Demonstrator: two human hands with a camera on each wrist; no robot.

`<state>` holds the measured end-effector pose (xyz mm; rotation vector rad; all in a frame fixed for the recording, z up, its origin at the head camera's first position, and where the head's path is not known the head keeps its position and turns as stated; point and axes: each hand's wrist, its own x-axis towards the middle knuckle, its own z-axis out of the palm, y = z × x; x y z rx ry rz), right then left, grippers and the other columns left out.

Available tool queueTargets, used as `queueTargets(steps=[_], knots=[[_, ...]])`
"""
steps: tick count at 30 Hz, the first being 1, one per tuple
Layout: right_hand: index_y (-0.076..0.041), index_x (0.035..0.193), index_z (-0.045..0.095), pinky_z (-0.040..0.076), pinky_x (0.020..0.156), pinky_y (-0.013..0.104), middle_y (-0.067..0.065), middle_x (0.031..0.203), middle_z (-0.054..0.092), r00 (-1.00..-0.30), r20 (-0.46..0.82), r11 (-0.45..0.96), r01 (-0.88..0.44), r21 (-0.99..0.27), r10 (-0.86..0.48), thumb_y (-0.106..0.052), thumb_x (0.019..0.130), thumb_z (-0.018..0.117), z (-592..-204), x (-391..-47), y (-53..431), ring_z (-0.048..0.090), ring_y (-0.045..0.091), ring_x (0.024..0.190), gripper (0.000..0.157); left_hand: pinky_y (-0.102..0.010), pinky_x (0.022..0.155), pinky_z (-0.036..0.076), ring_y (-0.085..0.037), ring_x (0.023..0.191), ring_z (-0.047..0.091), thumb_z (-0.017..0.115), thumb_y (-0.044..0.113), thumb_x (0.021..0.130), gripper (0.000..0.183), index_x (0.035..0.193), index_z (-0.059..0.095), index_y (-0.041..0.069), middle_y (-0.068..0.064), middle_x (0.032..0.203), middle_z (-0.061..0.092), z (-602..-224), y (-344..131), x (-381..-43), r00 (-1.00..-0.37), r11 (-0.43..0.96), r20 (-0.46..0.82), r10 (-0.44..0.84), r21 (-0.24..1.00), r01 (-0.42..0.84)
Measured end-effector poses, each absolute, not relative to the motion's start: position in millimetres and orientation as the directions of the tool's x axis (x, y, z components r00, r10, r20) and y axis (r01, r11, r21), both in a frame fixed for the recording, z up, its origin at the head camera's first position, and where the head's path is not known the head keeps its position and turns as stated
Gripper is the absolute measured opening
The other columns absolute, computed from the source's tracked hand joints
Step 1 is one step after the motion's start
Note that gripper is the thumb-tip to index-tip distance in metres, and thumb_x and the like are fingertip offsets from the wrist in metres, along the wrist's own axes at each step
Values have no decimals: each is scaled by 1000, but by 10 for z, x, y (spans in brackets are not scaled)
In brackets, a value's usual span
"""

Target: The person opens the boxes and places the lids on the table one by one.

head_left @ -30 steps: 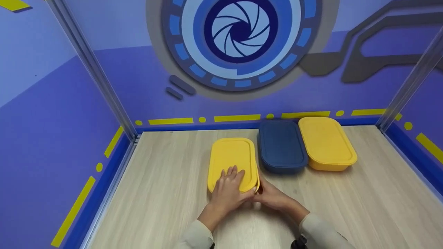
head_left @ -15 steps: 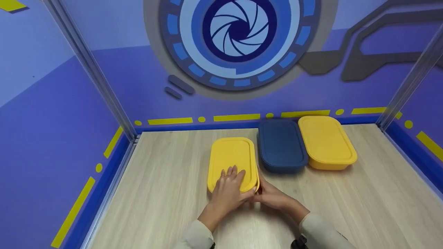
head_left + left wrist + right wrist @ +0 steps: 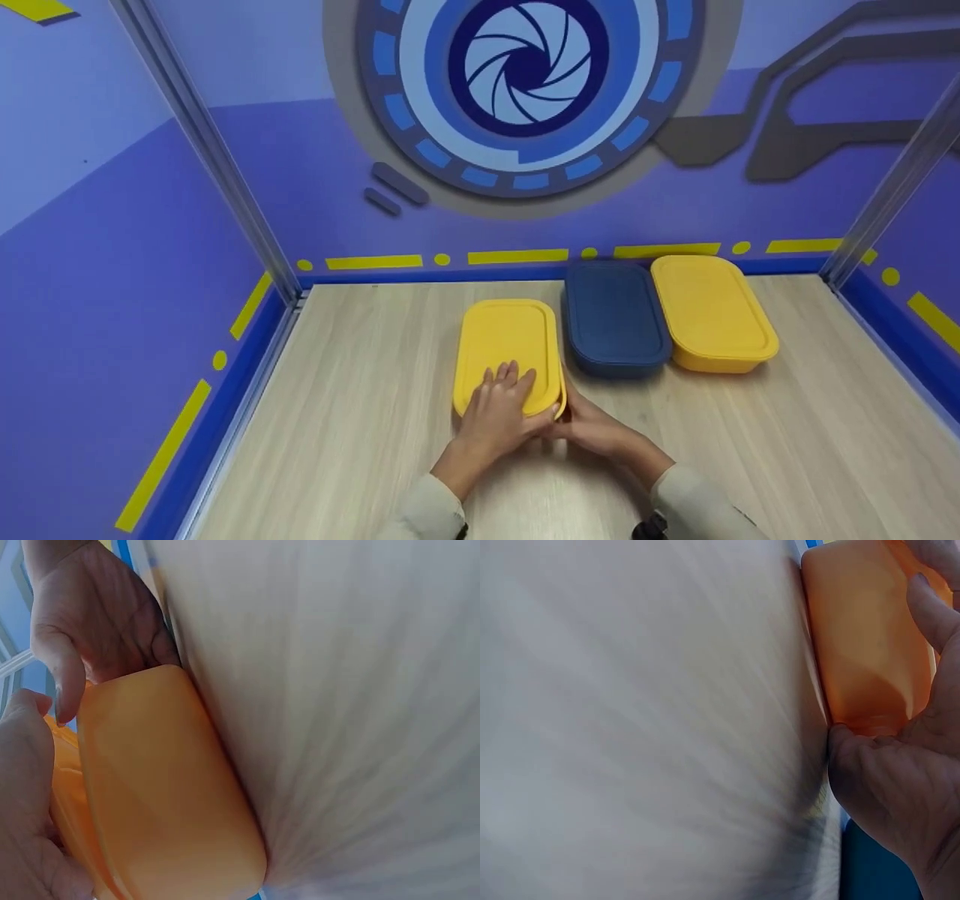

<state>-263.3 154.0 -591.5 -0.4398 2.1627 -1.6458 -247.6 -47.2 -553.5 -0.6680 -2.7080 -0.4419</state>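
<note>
A yellow lidded food container [image 3: 508,337] sits on the wooden table in front of me. My left hand [image 3: 495,411] rests on the near part of its lid, fingers spread and thumb toward the near right corner. Along the right side, the lid's edge stands a little apart from the box rim. Around that corner, my right hand [image 3: 594,426] holds the box, its fingers partly hidden behind the side. The left wrist view shows the box's near wall [image 3: 169,780] and both thumbs close together at the rim. In the right wrist view, my right palm [image 3: 907,780] lies against the corner.
A dark blue lidded container [image 3: 619,319] stands just right of the yellow one, near the back wall. Beside it is another yellow lidded container [image 3: 712,307]. Printed panels [image 3: 300,172] enclose the table [image 3: 352,390] at the back and sides.
</note>
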Motion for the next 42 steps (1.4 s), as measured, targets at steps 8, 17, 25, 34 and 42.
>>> queueTargets(steps=[8,17,25,34,42], knots=[[-38,171,-10,14,133,41,-3,182,-3,-881,-146,283,15,-959,-449,-34,89,88,-5897,-2619,1533,16,16,164,128,-56,115,52,-38,136,67,61,59,99,62,139,70,13,-22,146,68,-5528,-475,-2475,-843,840,371,389,232,490],[-36,172,-9,8,134,55,-2,182,-4,-881,-143,294,4,-956,-451,-38,88,87,-5873,-2619,1530,12,18,165,128,-55,114,53,-36,136,67,59,63,100,64,138,70,13,-22,144,69,-5512,-476,-2488,-844,846,361,396,215,489],[-35,172,-9,4,134,56,-3,182,-7,-891,-146,290,16,-957,-431,-39,87,88,-5891,-2616,1543,5,19,166,129,-55,112,54,-35,132,68,61,63,98,63,136,71,14,-20,141,71,-5502,-465,-2503,-838,843,364,406,205,497],[-34,172,-10,3,134,57,-1,182,-9,-890,-146,277,23,-961,-431,-36,87,88,-5910,-2613,1540,4,21,166,131,-56,116,51,-36,136,66,61,63,98,65,138,70,13,-21,145,68,-5504,-461,-2503,-852,838,331,407,237,492],[-36,172,-9,19,132,41,-1,182,0,-882,-155,279,28,-960,-446,-33,89,87,-5905,-2607,1553,21,17,162,126,-56,117,50,-35,137,66,62,62,96,64,138,70,14,-21,145,69,-5495,-448,-2499,-858,845,323,399,234,481]])
